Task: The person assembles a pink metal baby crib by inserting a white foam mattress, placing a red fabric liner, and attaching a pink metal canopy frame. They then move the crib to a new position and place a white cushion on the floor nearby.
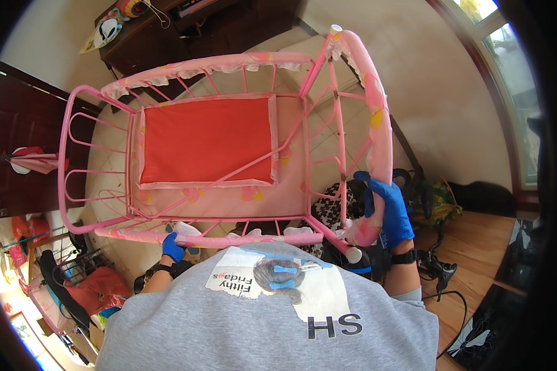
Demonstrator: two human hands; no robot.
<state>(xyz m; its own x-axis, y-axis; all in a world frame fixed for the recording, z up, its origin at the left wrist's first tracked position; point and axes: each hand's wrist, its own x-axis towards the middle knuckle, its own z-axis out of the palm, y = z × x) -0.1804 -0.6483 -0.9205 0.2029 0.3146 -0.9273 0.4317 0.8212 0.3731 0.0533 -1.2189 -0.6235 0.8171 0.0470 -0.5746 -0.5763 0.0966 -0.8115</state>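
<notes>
A pink metal baby crib (341, 142) stands in front of me, with a red mat (207, 142) edged in pink on its base. Padded pink covers with white frills wrap its long side rails and its tall right end. My right hand (392, 212), in a blue glove, grips the padded end rail (375, 117) near its near corner, thumb and fingers around it. At the near side, my left hand (174, 248), also blue-gloved, is closed on the padded side rail (223, 239) toward its left part; some of its fingers are hidden.
A dark wooden cabinet (155, 46) stands beyond the crib. On the left is a dark door (18, 139) with a red and white item hanging. A window (513, 93) is at the right, above a wooden floor (470, 247). Black bags and cords lie beside my right arm.
</notes>
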